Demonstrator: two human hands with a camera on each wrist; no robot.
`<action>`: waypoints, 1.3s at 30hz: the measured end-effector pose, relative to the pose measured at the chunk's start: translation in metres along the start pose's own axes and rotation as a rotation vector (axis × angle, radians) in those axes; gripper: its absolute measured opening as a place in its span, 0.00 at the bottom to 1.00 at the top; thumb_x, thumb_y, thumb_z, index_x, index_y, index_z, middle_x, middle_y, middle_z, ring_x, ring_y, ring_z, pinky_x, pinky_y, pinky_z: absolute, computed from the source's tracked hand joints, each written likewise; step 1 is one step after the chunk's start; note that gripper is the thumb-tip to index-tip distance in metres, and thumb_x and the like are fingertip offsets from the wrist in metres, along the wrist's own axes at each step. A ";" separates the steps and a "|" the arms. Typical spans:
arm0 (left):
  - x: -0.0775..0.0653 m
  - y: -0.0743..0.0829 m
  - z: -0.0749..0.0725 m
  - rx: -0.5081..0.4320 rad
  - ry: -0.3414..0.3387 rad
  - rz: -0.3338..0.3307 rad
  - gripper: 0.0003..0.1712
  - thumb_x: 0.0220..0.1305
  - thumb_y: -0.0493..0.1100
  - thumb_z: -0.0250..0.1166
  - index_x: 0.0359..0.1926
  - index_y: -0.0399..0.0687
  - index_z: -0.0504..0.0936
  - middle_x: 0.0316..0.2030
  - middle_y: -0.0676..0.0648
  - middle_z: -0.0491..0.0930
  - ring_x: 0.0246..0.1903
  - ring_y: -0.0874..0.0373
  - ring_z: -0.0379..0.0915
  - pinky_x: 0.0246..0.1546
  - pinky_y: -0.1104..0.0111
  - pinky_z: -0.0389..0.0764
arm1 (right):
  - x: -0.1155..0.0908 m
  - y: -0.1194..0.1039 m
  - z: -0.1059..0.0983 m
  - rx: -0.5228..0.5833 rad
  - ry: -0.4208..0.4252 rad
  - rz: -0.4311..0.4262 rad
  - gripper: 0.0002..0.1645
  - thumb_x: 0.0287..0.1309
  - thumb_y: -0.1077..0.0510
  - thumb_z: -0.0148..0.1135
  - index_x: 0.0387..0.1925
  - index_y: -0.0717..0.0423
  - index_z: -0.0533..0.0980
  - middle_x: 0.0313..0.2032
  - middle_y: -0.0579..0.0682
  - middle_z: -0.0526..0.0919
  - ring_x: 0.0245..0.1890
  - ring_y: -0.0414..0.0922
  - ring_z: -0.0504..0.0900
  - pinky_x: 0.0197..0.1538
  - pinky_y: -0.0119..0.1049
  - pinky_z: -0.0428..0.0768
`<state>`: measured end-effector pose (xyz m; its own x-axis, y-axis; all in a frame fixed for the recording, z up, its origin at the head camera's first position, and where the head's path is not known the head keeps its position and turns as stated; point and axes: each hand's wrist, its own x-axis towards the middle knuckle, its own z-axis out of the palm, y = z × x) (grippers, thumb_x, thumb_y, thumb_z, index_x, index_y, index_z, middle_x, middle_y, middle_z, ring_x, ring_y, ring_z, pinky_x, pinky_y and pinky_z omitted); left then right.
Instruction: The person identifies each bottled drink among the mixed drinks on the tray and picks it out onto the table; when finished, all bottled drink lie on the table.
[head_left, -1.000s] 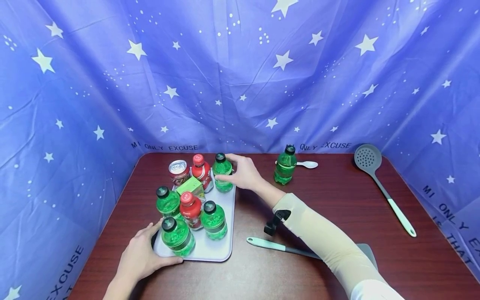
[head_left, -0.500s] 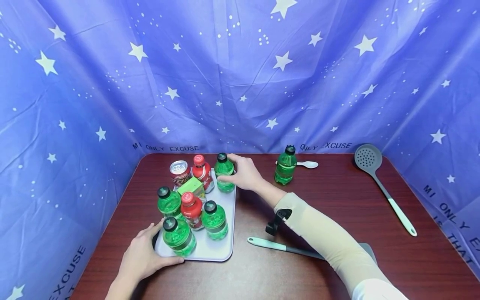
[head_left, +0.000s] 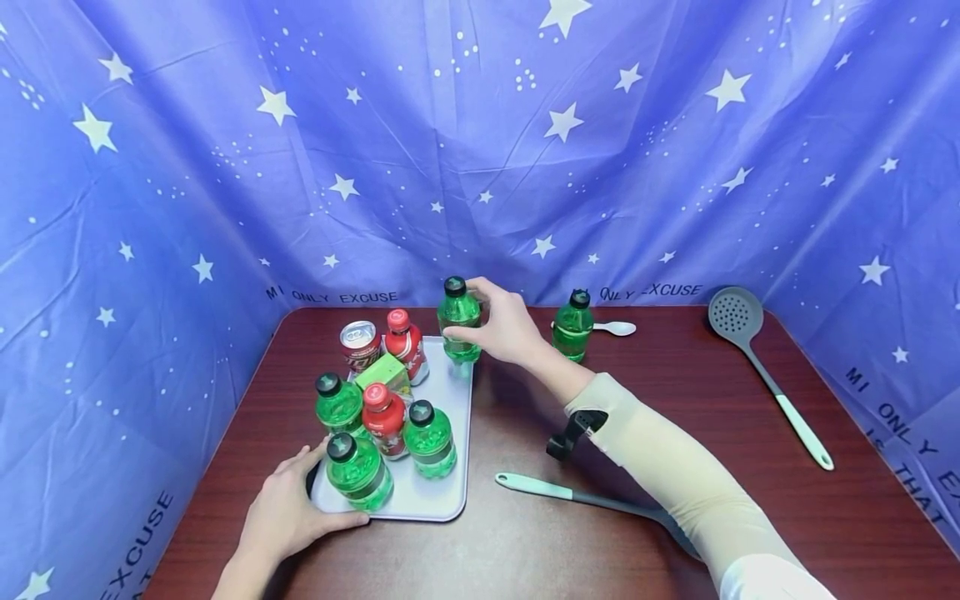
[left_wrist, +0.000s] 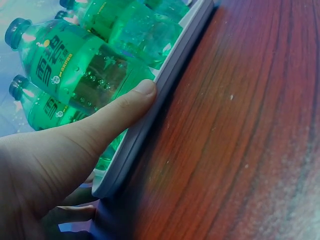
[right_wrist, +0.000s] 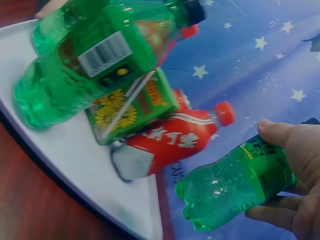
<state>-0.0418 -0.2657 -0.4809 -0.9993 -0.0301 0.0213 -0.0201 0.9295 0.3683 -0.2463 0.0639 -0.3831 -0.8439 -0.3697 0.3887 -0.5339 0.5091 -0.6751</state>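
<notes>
My right hand [head_left: 510, 327] grips a green soda bottle [head_left: 457, 310] with a black cap, thumb on one side and fingers on the other. It is held upright over the back right corner of the white tray [head_left: 431, 503]; in the right wrist view the base of this bottle [right_wrist: 220, 192] is clear of the tray. At the tray's front left corner, my left hand [head_left: 281, 508] holds the rim, its thumb [left_wrist: 125, 107] along the front edge. Several other green bottles [head_left: 358, 475], two red bottles [head_left: 384, 421] and a green drink carton [head_left: 384, 377] stand on the tray.
A soda can [head_left: 360, 346] stands at the tray's back left. Another green bottle [head_left: 572, 329] is on the table beside a white spoon [head_left: 615, 328]. A grey skimmer [head_left: 761, 367] lies at the right, and a pale-green-handled utensil [head_left: 536, 486] lies partly under the right forearm.
My right hand has lifted the green bottle up off the tray's back right corner and slightly rightward. The left hand stays at the tray's corner.
</notes>
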 end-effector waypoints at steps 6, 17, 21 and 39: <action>0.001 0.000 0.001 0.003 0.008 -0.001 0.80 0.23 0.85 0.81 0.74 0.41 0.74 0.67 0.22 0.75 0.66 0.25 0.74 0.49 0.32 0.83 | 0.003 -0.007 -0.026 0.001 0.072 0.011 0.37 0.52 0.46 0.85 0.61 0.50 0.80 0.52 0.52 0.92 0.48 0.49 0.92 0.48 0.44 0.89; 0.001 0.000 0.000 0.007 -0.012 -0.007 0.81 0.23 0.85 0.81 0.75 0.40 0.73 0.67 0.21 0.74 0.66 0.24 0.74 0.51 0.32 0.83 | 0.006 -0.002 -0.081 -0.071 0.236 0.050 0.40 0.52 0.43 0.84 0.65 0.50 0.82 0.51 0.52 0.92 0.48 0.52 0.93 0.52 0.50 0.87; 0.003 0.000 0.001 0.009 -0.018 -0.007 0.81 0.23 0.85 0.81 0.75 0.39 0.73 0.68 0.22 0.74 0.66 0.24 0.73 0.51 0.32 0.83 | 0.004 0.004 -0.100 -0.077 0.284 0.078 0.40 0.53 0.43 0.84 0.66 0.48 0.82 0.50 0.53 0.93 0.48 0.54 0.93 0.52 0.52 0.88; 0.001 0.001 -0.001 0.009 -0.007 -0.008 0.81 0.22 0.84 0.82 0.74 0.39 0.74 0.67 0.22 0.75 0.66 0.25 0.74 0.51 0.33 0.83 | -0.015 0.030 -0.175 -0.219 0.485 0.162 0.37 0.56 0.40 0.81 0.66 0.43 0.83 0.51 0.54 0.93 0.42 0.45 0.92 0.43 0.22 0.76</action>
<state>-0.0423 -0.2653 -0.4794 -0.9993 -0.0345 0.0118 -0.0279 0.9324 0.3604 -0.2590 0.2206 -0.2995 -0.8155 0.1011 0.5699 -0.3495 0.6987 -0.6242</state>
